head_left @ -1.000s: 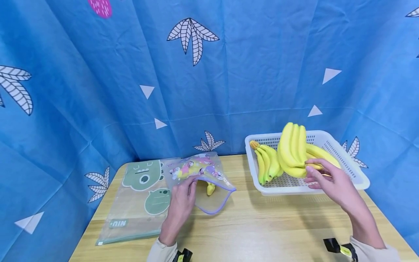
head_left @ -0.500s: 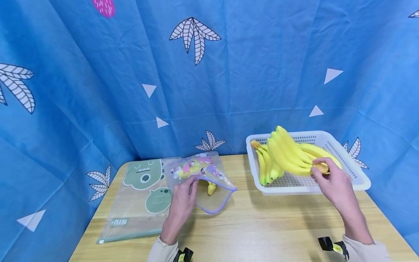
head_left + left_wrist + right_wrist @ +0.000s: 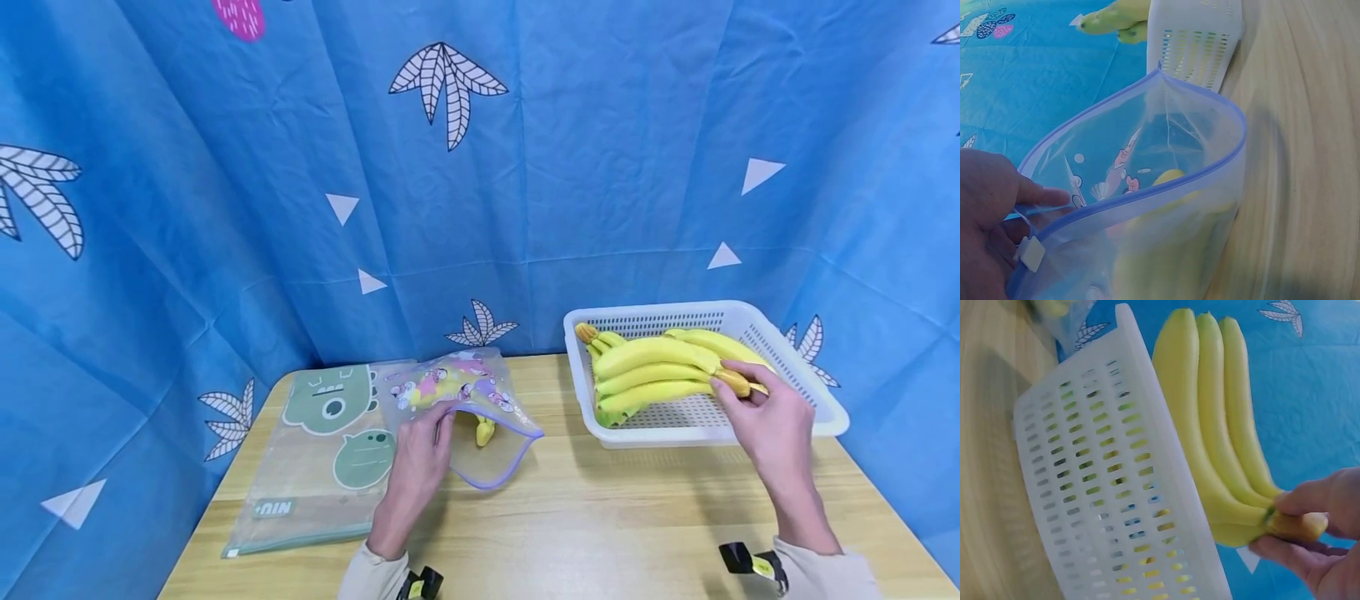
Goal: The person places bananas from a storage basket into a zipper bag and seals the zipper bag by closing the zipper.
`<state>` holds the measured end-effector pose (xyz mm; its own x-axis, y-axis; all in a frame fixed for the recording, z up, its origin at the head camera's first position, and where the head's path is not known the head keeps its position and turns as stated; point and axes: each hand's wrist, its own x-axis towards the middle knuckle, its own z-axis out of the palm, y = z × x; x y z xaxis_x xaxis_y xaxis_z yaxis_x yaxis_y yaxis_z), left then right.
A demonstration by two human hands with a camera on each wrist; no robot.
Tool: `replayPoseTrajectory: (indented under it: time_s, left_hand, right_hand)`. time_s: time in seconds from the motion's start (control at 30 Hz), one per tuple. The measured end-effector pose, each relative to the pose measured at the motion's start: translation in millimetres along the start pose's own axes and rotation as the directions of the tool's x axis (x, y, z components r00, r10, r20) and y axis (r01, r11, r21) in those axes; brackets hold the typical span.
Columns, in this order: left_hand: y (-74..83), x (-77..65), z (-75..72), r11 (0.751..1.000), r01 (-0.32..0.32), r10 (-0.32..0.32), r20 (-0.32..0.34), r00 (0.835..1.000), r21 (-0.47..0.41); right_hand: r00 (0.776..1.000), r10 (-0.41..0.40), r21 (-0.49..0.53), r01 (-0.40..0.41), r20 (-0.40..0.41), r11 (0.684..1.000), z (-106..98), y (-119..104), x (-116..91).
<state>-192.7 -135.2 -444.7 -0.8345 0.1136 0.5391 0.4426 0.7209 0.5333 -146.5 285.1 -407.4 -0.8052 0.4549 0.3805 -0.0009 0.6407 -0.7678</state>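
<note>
Closest to the viewer, two sleeved forearms are reaching over a wooden table (image 3: pixel 570 517). The left hand (image 3: pixel 416 454) is pinching the purple rim of a clear printed bag (image 3: pixel 457 383), thumb and fingers closing on one side while the mouth is gaping open. A flat bag with green dinosaur prints (image 3: pixel 363 458) is lying on the table beside it, to the left. Farther off, at the right, the right hand (image 3: pixel 768 412) is gripping a banana bunch (image 3: pixel 660 367) by its stem end, and the fruit is spreading above a white basket (image 3: pixel 645 437) holding more bananas. Whether it is resting on those is impossible to tell. Behind everything, a blue curtain (image 3: pixel 600 167) is hanging.

Because only the short stem is bearing the grip, the bunch could be twisting loose or catching on the basket rim; with one side held, the bag mouth could be sagging shut.

The left wrist view is revealing a white slider (image 3: pixel 1032 253) by the fingers and several bananas (image 3: pixel 1166 256) filling the bag; the head view is showing only a yellow tip. The right wrist view is showing three bananas standing upward.
</note>
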Motion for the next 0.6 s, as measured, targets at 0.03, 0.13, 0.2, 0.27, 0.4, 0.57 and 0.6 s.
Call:
replayPoseTrajectory:
  time_s: [0.03,0.13,0.2,0.27,0.4,0.57,0.6]
  left_hand:
    - [0.0,-0.2,-0.4,1.0,0.002,-0.002,-0.002,1.0,-0.007]
    - [0.5,0.0,-2.0,1.0,0.003,-0.003,-0.015,1.0,-0.031]
    - [0.9,0.7,-2.9,0.999,0.0,-0.001,-0.02,1.0,-0.05]
    - [1.1,1.5,-3.4,0.998,-0.008,0.006,-0.02,1.0,-0.059]
    - [1.7,2.3,-4.0,0.998,-0.015,0.014,-0.012,1.0,-0.065]
    - [0.7,1.4,-4.2,0.998,-0.01,0.009,-0.007,1.0,-0.069]
    - [0.3,1.1,-4.3,0.998,-0.007,0.007,-0.006,1.0,-0.068]
  right_hand:
    - [1.0,0.013,0.037,-0.012,-0.022,0.999,1,-1,-1]
    - [0.997,0.029,0.127,-0.019,-0.078,0.992,5,-3,-4]
    - [0.994,0.014,0.153,0.003,-0.105,0.988,7,-5,-5]
    - [0.992,-0.003,0.171,0.025,-0.123,0.985,9,-6,-7]
    - [0.988,-0.025,0.203,0.056,-0.153,0.978,16,-4,-10]
    - [0.985,-0.057,0.203,0.09,-0.163,0.975,23,-4,-12]
    - [0.985,-0.065,0.205,0.098,-0.161,0.974,24,-4,-12]
